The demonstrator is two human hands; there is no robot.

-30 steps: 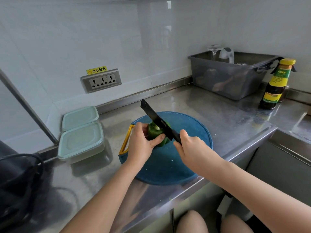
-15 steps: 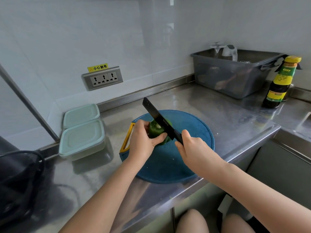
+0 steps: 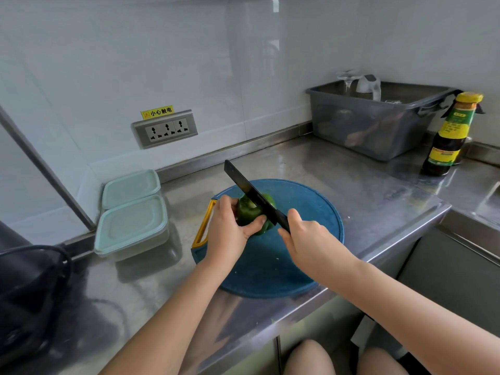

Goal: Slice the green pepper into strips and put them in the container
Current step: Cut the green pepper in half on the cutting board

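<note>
A green pepper (image 3: 247,212) stands on a round blue cutting board (image 3: 305,212) with a yellow handle. My left hand (image 3: 228,231) grips the pepper from the left, thumb across its front. My right hand (image 3: 308,239) holds the handle of a black knife (image 3: 251,192), whose blade lies across the top of the pepper and points up and away to the left. Two pale green lidded containers (image 3: 132,226) sit side by side on the steel counter left of the board, both closed.
A grey plastic tub (image 3: 378,131) with a glass and kettle stands at the back right, a dark sauce bottle (image 3: 450,136) beside it. A wall socket (image 3: 165,129) is behind. A black appliance (image 3: 29,293) sits at the left. The counter edge runs just below the board.
The knife blade has sunk slightly lower into the top of the pepper. Both hands keep their grips; the view has shifted a little.
</note>
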